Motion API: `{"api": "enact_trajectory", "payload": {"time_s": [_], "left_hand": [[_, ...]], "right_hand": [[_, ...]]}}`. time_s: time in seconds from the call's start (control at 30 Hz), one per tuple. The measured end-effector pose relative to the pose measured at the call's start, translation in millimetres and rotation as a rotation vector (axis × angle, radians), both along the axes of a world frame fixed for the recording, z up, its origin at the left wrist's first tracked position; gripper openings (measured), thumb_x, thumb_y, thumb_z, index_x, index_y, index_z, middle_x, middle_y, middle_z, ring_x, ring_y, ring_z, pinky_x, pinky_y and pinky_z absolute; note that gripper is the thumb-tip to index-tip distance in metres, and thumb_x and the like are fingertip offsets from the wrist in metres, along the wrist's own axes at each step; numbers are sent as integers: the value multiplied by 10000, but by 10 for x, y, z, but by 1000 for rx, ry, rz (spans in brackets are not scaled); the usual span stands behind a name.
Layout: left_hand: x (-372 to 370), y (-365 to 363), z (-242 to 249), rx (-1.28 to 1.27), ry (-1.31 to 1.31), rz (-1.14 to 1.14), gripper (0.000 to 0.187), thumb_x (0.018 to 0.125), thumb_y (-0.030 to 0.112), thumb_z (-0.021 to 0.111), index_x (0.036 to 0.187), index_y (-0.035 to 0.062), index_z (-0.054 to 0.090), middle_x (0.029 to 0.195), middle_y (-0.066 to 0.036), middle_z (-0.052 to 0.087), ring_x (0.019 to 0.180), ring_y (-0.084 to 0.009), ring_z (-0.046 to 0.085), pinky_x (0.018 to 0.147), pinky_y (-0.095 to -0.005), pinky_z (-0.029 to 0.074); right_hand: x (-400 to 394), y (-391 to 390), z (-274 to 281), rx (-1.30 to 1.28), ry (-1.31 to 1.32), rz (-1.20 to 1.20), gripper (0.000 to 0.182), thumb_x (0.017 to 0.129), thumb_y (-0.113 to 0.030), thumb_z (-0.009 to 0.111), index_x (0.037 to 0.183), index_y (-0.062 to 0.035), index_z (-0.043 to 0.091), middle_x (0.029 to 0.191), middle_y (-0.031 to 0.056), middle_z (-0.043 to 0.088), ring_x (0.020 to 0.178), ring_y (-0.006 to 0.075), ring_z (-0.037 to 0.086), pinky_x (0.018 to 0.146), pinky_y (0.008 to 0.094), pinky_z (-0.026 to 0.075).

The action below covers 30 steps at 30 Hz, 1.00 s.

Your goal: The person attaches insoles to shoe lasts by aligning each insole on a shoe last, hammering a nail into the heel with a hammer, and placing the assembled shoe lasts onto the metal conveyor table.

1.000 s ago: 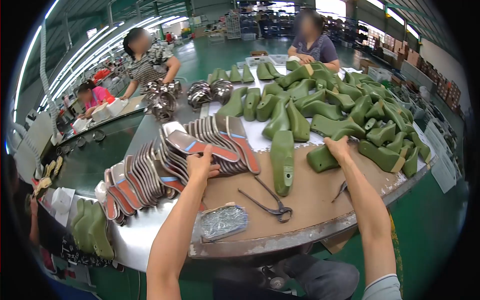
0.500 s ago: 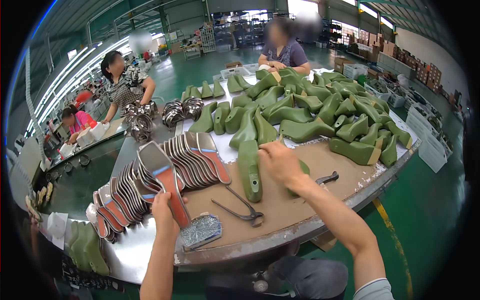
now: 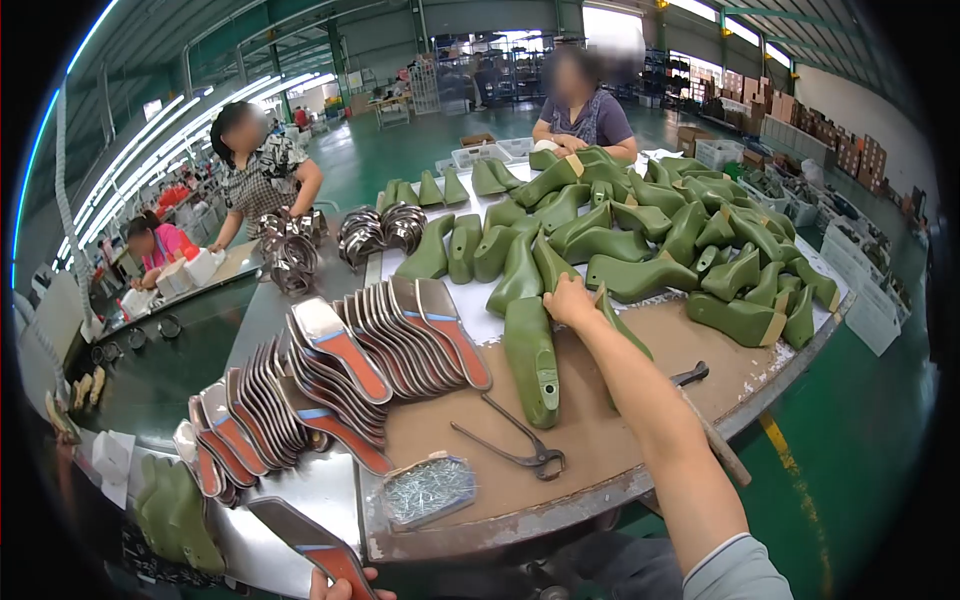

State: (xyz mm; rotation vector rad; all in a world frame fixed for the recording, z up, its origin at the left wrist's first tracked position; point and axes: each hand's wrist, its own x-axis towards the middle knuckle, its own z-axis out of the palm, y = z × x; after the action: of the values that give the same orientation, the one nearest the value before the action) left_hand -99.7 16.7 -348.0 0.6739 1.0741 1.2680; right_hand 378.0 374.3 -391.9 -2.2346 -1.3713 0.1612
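My left hand [image 3: 342, 586], low at the bottom edge, grips a dark insole with an orange-red heel part [image 3: 318, 540]. Out over the table, my right hand [image 3: 572, 303] has its fingers closed at a green shoe last [image 3: 553, 268] in the front of the pile. Just left of that hand, another green last [image 3: 531, 360] with a hole in its end lies on the brown board. Rows of stacked insoles [image 3: 390, 340] stand to the left. Pincers [image 3: 520, 450] and a tray of nails [image 3: 428, 492] lie nearer me.
A large pile of green lasts [image 3: 650, 220] covers the back of the table [image 3: 620, 480]. A hammer [image 3: 715, 435] lies under my right forearm. Metal bands [image 3: 290, 240] are at the back left. Two people stand or sit across, another at far left.
My left hand has moved down towards me with the insole. My right hand has reached farther forward to a last in the pile. The view has shifted slightly.
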Motion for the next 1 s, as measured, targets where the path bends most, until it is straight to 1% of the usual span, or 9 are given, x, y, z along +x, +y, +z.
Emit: {"api": "enact_trajectory", "payload": {"time_s": [0.17, 0.27, 0.33, 0.5, 0.6, 0.67, 0.8, 0.9, 1.0], "left_hand": [[45, -56, -168, -10, -40, -26, 427, 958, 218, 627, 1310, 24, 482, 1104, -143, 667, 777, -274, 713, 660, -383, 611], [144, -66, -190, -70, -69, -33, 431, 955, 226, 628, 1300, 10, 486, 1106, -152, 666, 777, -275, 714, 659, -385, 607], [219, -88, -172, -69, -63, -36, 445, 953, 230, 628, 1300, -4, 478, 1118, -173, 662, 791, -282, 711, 668, -391, 604], [228, -153, -128, -47, -108, -30, 522, 952, 242, 637, 1363, 6, 420, 1120, -188, 657, 809, -293, 706, 710, -411, 608], [200, -238, -216, -80, -111, 1, 572, 945, 273, 661, 1396, 45, 395, 1138, -204, 651, 876, -315, 718, 741, -423, 615], [140, -311, -250, -138, -172, -45, 550, 1025, 135, 500, 1502, 119, 228, 1293, -252, 549, 1053, -420, 666, 875, -537, 578], [184, -220, -218, -54, -222, -59, 592, 1027, 112, 510, 1523, 116, 186, 1413, -260, 461, 1141, -432, 627, 954, -553, 544], [250, -128, -182, 57, -186, -40, 563, 1034, 169, 501, 1501, 66, 203, 1367, -201, 478, 1084, -347, 659, 911, -467, 559], [345, -2, -119, 136, -154, -30, 573, 1037, 219, 498, 1494, 51, 196, 1338, -189, 490, 1061, -312, 666, 901, -445, 557]], "right_hand": [[205, -323, 461, -289, -230, 153, 504, 810, -255, 682, 1198, 62, 628, 1213, 269, 637, 1188, 403, 599, 1008, 488, 473], [-94, -201, 588, 107, -328, 104, 585, 828, -339, 682, 1234, 74, 596, 1203, 269, 646, 1162, 397, 617, 976, 483, 487], [-454, -45, 708, -44, -14, 109, 910, 827, -661, 625, 1303, 106, 520, 1296, 285, 605, 1209, 416, 594, 976, 485, 496], [-755, 410, 377, -336, 17, -24, 1346, 702, -846, 578, 1518, 140, 162, 1506, 282, 418, 1411, 366, 421, 1141, 441, 353], [-521, 604, 93, -165, 103, -100, 1248, 682, -663, 696, 1510, 124, 194, 1396, 322, 519, 1273, 414, 553, 1063, 431, 450], [-408, 479, 130, 14, 340, 67, 1131, 659, -489, 759, 1488, 100, 266, 1420, 303, 497, 1317, 385, 513, 1068, 429, 443], [206, 1013, -429, 329, 350, 52, 914, 671, -413, 783, 1398, 48, 474, 1296, 202, 587, 1143, 310, 593, 976, 392, 470], [137, 843, -46, 497, 716, 247, 446, 810, -288, 750, 1140, -4, 655, 1052, 62, 668, 944, 179, 624, 835, 326, 491], [549, 1160, 103, 689, 1331, 335, 435, 879, -356, 744, 1160, -34, 662, 1106, 36, 675, 1003, 166, 642, 879, 328, 513]]}}
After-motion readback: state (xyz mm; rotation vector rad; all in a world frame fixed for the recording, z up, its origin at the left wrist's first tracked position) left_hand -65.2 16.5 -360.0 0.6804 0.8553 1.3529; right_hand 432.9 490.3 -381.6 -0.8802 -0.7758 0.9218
